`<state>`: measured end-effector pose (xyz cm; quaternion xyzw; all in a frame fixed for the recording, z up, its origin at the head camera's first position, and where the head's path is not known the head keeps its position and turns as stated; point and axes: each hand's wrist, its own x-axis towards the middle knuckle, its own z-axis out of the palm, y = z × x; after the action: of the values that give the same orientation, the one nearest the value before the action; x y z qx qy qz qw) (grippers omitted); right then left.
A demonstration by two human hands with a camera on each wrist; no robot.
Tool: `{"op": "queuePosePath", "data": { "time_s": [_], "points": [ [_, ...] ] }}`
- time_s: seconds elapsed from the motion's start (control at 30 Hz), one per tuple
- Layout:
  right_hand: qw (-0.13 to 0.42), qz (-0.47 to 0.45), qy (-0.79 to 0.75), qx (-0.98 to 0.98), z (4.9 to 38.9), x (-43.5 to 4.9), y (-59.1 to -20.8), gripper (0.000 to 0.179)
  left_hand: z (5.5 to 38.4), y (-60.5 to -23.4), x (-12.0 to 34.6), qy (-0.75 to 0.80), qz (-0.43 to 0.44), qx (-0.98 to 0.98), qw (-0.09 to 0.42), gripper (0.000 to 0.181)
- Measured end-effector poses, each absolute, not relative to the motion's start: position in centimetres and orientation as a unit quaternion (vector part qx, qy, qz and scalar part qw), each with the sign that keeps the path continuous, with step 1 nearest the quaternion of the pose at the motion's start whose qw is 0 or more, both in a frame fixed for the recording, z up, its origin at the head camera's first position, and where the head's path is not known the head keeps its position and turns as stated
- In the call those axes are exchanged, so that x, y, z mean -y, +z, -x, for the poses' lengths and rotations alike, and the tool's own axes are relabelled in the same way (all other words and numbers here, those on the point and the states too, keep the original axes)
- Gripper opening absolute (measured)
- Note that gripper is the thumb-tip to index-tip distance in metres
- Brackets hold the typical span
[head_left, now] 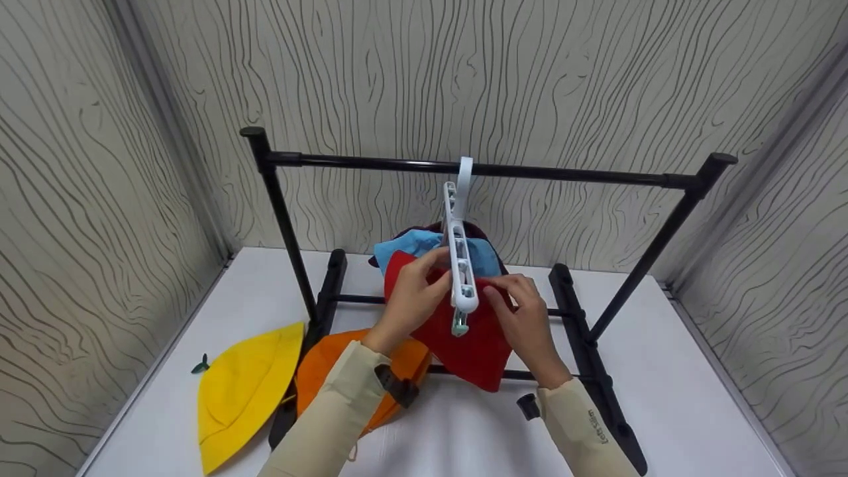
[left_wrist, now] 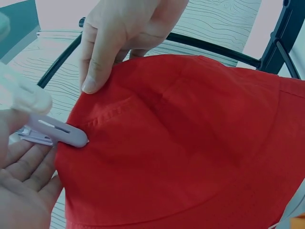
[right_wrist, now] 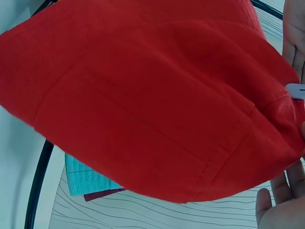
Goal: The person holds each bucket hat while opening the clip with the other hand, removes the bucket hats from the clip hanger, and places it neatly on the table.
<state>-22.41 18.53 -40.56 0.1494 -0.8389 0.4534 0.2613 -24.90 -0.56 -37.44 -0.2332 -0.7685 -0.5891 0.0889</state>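
A red bucket hat (head_left: 457, 338) hangs beneath a white clip hanger (head_left: 458, 255) hooked on a black rack bar. My left hand (head_left: 414, 291) is at the hat's upper left. In the left wrist view its thumb and fingers (left_wrist: 35, 167) are around a pale clip (left_wrist: 62, 131), whose tip lies over the red cloth. On the other side my right hand (head_left: 523, 315) pinches the hat's edge, thumb in front; the left wrist view shows that grip. Red cloth (right_wrist: 157, 105) fills the right wrist view and hides part of both hands.
Behind the red hat are a light blue hat (head_left: 487, 255) and a dark maroon one (head_left: 474, 230). An orange hat (head_left: 331, 354) and a yellow hat (head_left: 248, 384) with a green leaf lie at left. The rack's black feet (head_left: 596, 371) stand on the white table (head_left: 689, 397).
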Motion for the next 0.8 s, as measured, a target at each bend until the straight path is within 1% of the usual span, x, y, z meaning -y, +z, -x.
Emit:
{"op": "queuePosePath", "data": {
  "time_s": [0.37, 0.8],
  "points": [
    [0.256, -0.13, 0.498, 0.818, 22.26, -17.72, -40.73, 0.018, 24.96, -37.87, 0.17, -0.581, 0.254, 0.76, 0.143, 0.037],
    [0.263, -0.132, 0.498, 0.816, 22.12, -17.51, -41.04, 0.018, 25.28, -38.1, -0.15, -0.592, 0.237, 0.747, 0.188, 0.034]
  ]
}}
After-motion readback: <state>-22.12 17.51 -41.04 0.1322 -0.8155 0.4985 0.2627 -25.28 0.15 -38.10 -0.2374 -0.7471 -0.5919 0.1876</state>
